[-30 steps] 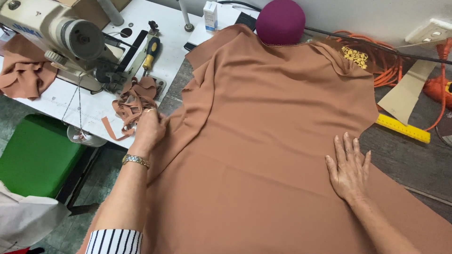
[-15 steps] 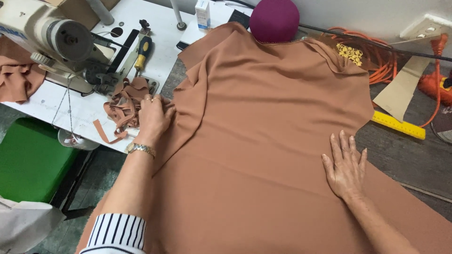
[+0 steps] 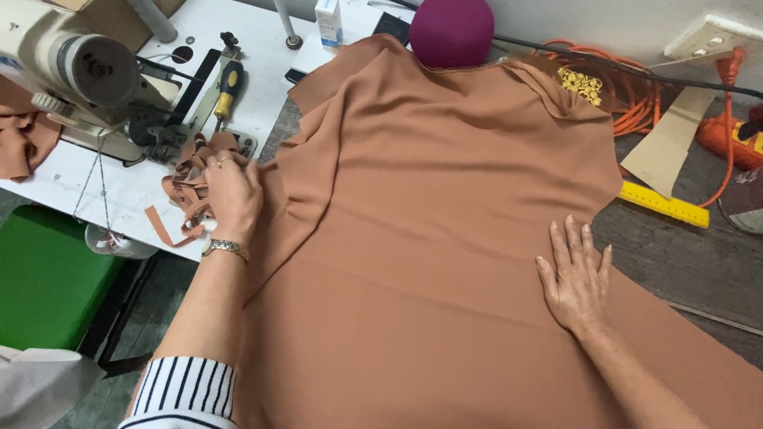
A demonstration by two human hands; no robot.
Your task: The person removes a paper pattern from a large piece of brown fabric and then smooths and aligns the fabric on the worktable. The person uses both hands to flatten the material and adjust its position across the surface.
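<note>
From my head camera: my right hand [image 3: 576,278] lies flat, fingers spread, on the brown fabric [image 3: 445,238] draped across the worktable [image 3: 675,254]. My left hand [image 3: 232,195] grips the fabric's left edge, beside fabric scraps [image 3: 187,179] and the sewing machine [image 3: 87,79].

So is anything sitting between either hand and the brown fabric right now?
Nothing visible. The right hand lies flat on the brown fabric, and the left hand rests at its left edge, beside a pile of fabric scraps.
</note>
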